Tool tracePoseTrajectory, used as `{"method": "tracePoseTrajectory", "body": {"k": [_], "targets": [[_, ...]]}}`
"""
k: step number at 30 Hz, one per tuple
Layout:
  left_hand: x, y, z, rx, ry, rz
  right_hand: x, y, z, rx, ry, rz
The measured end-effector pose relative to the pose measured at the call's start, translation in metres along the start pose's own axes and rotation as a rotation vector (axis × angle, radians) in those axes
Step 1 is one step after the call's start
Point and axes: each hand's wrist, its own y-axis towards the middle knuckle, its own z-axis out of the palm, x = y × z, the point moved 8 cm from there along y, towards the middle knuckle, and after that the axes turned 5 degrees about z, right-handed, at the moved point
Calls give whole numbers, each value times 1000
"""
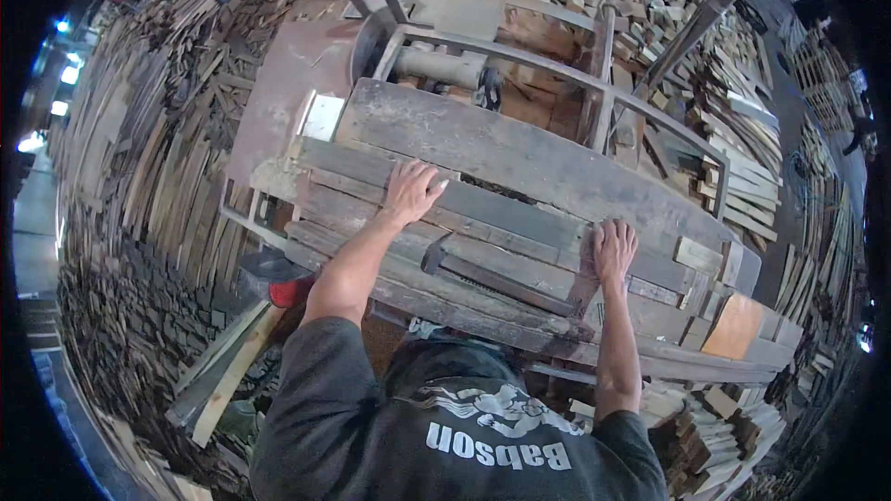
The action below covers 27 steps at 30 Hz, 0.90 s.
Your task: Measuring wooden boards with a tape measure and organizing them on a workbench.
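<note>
Lettering [501, 446], white and upside down, crosses the dark shirt [343, 427] at six o'clock in the head view. Near eleven, the left hand [413, 191] lies thumb-spread on a grey plank [509, 215] running from ten toward three. At three, the right hand [613, 248] rests fingers together, bent; whether it grips cannot be told.

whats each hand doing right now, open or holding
Left hand: open, resting on the plank.
Right hand: curled near the plank's right end; grip can't be told.
</note>
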Motion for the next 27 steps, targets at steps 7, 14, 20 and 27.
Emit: {"method": "tracePoseTrajectory", "body": {"k": [7,14,20,27], "targets": [[-12,-12,0,107,11,-8,23,-37,20,-178,-84,17],[-8,-33,12,78,58,13,23,-42,29,-96,-43,120],[-48,-48,-17,-78,-120,-128,37,-29,9,-113,-104,146],[-94,-91,-10,-83,-219,-275,34,-28,11,-145,-85,143]]}}
